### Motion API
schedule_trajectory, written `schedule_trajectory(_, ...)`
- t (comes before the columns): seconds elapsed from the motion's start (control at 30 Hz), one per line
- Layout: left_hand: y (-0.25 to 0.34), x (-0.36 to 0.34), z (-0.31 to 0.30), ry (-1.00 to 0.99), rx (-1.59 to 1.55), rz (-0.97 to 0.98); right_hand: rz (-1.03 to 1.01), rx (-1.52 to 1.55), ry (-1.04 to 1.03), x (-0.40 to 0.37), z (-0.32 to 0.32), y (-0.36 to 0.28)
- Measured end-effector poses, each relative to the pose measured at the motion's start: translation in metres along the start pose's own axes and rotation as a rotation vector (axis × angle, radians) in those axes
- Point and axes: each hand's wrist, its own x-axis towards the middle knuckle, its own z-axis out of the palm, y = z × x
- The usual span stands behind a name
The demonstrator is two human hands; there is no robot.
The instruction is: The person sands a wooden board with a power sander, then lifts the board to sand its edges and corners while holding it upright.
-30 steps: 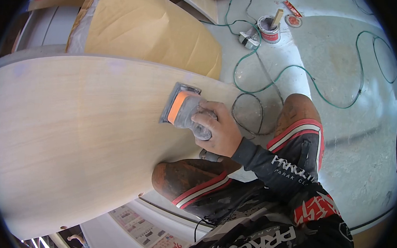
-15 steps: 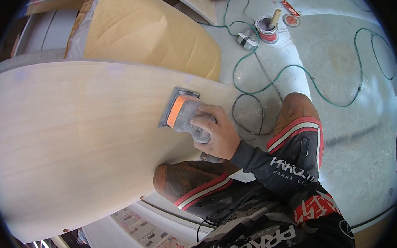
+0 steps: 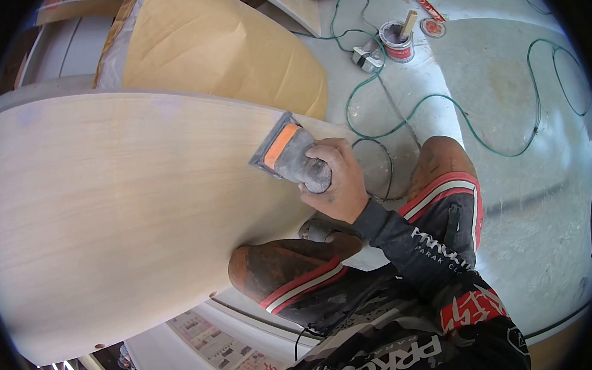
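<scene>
My right hand (image 3: 342,181) is wrapped round the dusty grey body of an electric sander (image 3: 296,155) with an orange band. Its flat pad faces a broad, pale wooden panel (image 3: 128,196) with a curved edge, near that panel's upper right part. Whether the pad touches the wood all over cannot be made out, since the sander hides it. My left hand is out of view.
Tan padded wrapping (image 3: 223,47) lies beyond the panel. On the concrete floor stand an open paint can (image 3: 398,51) with a wooden stick and a small grey-white block (image 3: 368,57). A green cord (image 3: 441,97) loops across the floor. My knees flank the panel's right end.
My right hand has moved the sander up and slightly right, towards the panel's far edge. The sander has also turned a little.
</scene>
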Motion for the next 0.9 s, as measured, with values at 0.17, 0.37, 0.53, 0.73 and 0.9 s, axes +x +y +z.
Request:
schedule_trajectory(0.17,-0.002,-0.003,-0.003,0.005,0.004,0.005,-0.076,0.011,-0.006,0.015,-0.001,-0.012)
schedule_trajectory(0.37,-0.004,0.002,0.000,-0.003,0.004,0.006,-0.030,0.031,0.053,0.016,-0.002,0.003)
schedule_trajectory(0.53,0.000,0.001,0.000,-0.002,0.009,0.017,-0.031,0.025,-0.029,0.020,-0.002,-0.014)
schedule_trajectory(0.73,-0.005,0.003,-0.003,0.002,0.014,0.016,-0.090,-0.007,0.011,0.021,-0.003,-0.001)
schedule_trajectory(0.9,-0.003,0.002,-0.002,0.003,0.016,0.023,-0.063,0.035,-0.035,0.025,-0.001,-0.013)
